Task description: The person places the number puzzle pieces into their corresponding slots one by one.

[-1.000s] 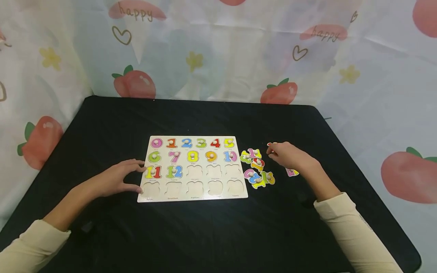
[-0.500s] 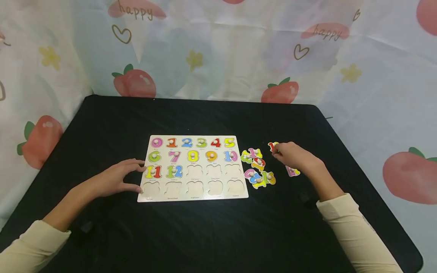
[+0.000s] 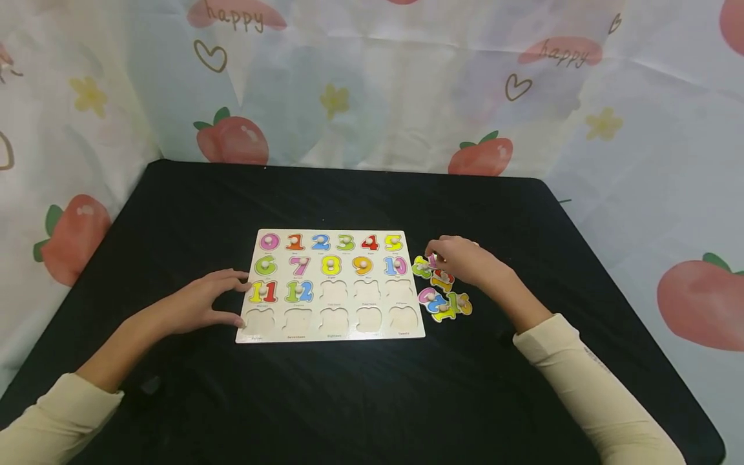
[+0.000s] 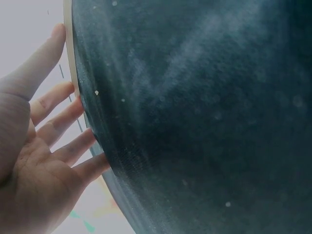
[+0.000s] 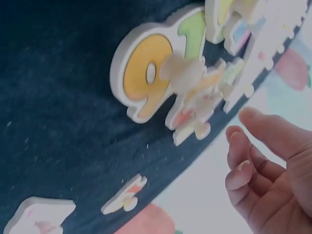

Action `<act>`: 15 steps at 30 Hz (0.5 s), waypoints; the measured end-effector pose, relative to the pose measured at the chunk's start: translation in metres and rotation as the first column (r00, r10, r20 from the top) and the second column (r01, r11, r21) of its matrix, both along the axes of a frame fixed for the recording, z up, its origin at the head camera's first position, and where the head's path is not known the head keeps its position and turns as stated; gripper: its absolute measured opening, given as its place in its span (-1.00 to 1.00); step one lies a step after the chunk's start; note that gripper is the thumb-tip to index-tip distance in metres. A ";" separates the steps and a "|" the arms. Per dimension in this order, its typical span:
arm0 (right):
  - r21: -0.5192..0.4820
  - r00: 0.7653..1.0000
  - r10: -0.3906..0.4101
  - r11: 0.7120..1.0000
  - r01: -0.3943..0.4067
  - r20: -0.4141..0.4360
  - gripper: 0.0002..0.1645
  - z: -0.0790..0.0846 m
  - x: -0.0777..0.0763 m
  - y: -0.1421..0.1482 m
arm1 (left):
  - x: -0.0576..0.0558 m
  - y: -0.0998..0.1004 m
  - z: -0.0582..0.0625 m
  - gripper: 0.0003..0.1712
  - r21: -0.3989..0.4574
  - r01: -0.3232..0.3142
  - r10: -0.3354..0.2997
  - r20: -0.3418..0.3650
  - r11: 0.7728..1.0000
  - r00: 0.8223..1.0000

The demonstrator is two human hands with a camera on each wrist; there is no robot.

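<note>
A wooden number puzzle board [image 3: 316,294] lies on the black-covered table, with 0 to 12 filled and the lower recesses bare. My left hand [image 3: 200,303] rests at its left side, thumb and fingers spread and straight; in the left wrist view their tips touch the board's edge [image 4: 69,48]. Above the loose pieces on the right hovers my right hand [image 3: 467,261], its fingertips near a pink knobbed number piece [image 3: 433,261]. In the right wrist view, the thumb and loosely bent fingers stand apart with nothing between them. A knobbed 19 piece [image 5: 146,73] lies nearby.
More loose number pieces [image 3: 444,305] overlap just right of the board. Two separate pieces, a red-marked one [image 5: 126,195] and one at the corner [image 5: 41,214], are hidden by my right arm in the head view. A fruit-printed cloth [image 3: 372,97] hangs behind the table.
My right hand has moved left, from the red-marked piece at the far right to above the cluster beside the board, leaving that piece behind. The left hand holds its place.
</note>
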State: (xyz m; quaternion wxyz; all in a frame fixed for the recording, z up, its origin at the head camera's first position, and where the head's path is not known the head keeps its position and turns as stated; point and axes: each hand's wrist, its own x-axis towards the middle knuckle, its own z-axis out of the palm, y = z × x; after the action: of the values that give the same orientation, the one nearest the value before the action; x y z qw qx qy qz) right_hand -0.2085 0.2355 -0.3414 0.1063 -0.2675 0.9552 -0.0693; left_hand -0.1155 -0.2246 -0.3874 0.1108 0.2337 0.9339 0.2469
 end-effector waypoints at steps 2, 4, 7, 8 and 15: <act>0.021 0.999 -0.001 1.000 0.000 0.043 -0.77 -0.001 -0.003 -0.006 | 0.000 0.000 0.000 -0.15 0.002 0.000 0.000 -0.002 1.000 1.000; 0.042 0.998 0.001 0.999 -0.004 0.070 -0.76 -0.004 -0.005 -0.010 | -0.001 0.000 0.001 -0.15 0.004 0.001 -0.001 -0.005 1.000 1.000; 0.078 0.998 0.015 0.997 -0.020 0.063 -0.78 -0.009 -0.008 -0.012 | -0.001 0.000 0.000 -0.14 0.008 0.006 -0.006 -0.007 1.000 1.000; 0.085 0.998 0.023 0.996 -0.028 0.053 -0.79 -0.010 -0.009 -0.012 | -0.001 0.000 -0.001 -0.14 0.008 0.007 -0.007 -0.007 1.000 1.000; 0.015 0.999 0.017 1.000 -0.017 0.041 -0.87 -0.003 -0.008 -0.011 | 0.001 -0.002 -0.001 -0.11 0.006 -0.006 0.006 -0.011 1.000 1.000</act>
State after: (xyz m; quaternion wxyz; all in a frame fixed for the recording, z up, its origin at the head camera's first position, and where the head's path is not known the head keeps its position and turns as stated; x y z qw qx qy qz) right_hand -0.2163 0.2250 -0.3443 0.1286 -0.2734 0.9509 -0.0666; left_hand -0.1150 -0.2264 -0.3888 0.1044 0.2325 0.9345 0.2486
